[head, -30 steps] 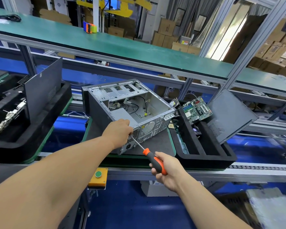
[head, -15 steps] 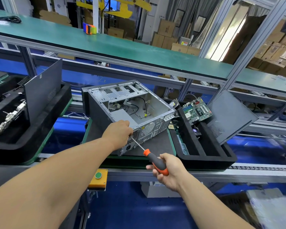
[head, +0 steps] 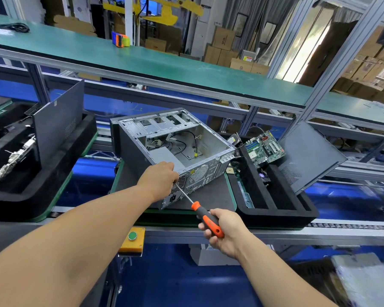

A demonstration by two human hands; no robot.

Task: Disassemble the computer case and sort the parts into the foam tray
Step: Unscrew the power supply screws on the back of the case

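Fingers of the right hand [head: 225, 229] grip the screwdriver [head: 205, 216]; the left hand [head: 159, 179], curled at the computer case [head: 175, 149], hides its tip.

Bright, even light – daylight glare upper right, wide-angle bending, blurred lower-right corner

We see computer case [head: 186, 138]: bare matt grey sheet metal | foam tray [head: 275, 209]: black, soft matt foam | screwdriver [head: 205, 218]: glossy orange-black plastic handle, shiny metal shaft | side panel [head: 308, 156]: dark matt metal
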